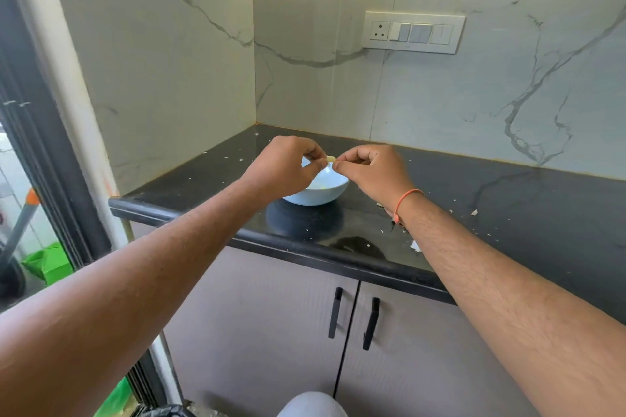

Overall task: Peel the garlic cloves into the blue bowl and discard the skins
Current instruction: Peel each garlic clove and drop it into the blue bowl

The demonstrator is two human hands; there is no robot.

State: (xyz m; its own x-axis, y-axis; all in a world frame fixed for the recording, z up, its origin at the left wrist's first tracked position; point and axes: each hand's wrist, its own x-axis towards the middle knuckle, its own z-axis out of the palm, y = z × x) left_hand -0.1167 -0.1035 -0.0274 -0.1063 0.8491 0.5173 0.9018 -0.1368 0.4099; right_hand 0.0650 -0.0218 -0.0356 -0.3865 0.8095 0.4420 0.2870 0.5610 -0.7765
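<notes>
It was a home kitchen. A black stone counter (508, 200) ran into a corner of white marble-look wall (440, 95), with grey cupboards (271, 315) below the counter. A switch plate (413, 32) with a socket sat on the wall above the counter.

A small pale garlic clove (331, 158) sits mid-frame, pinched at both ends, directly above the light blue bowl (316, 195). The bowl stands upright on the dark surface (508, 200); white skin flakes (415, 246) lie scattered around it.
</notes>
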